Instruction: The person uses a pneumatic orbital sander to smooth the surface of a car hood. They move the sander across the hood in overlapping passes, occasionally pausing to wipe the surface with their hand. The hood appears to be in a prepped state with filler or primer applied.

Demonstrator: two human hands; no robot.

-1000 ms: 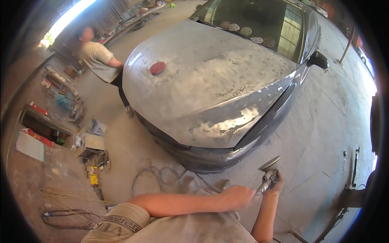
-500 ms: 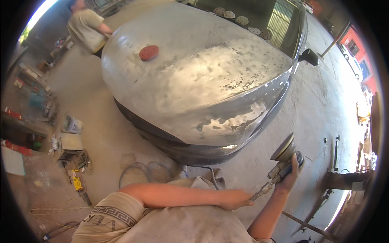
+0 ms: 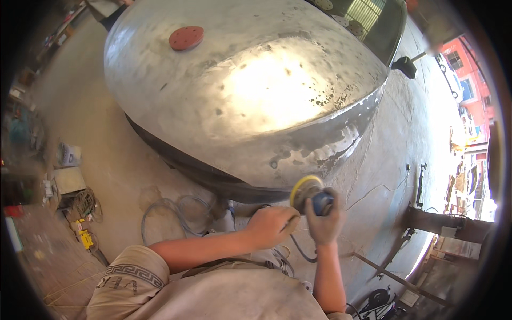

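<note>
While gripping sander (image 3: 314, 197) in right hand (image 3: 326, 225) and curling left hand (image 3: 272, 226) (can't tell around what), probably feels hefty, rigid; grab by blue body (image 3: 322, 204).

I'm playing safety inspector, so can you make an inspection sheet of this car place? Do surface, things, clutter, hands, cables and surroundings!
Surface: car hood, dull grey, patchy, with dark spots.
Things: sander with a yellow-edged pad; red disc with holes, lying on the hood.
Clutter: pale bucket, box and yellow item at left.
Hands: right hand grips the sander; left hand curled nearby, contents unclear.
Cables: grey hose looped on the floor; tangled cable near the box.
Surroundings: another person, cut off at the upper edge; red building and white car at right.
</note>
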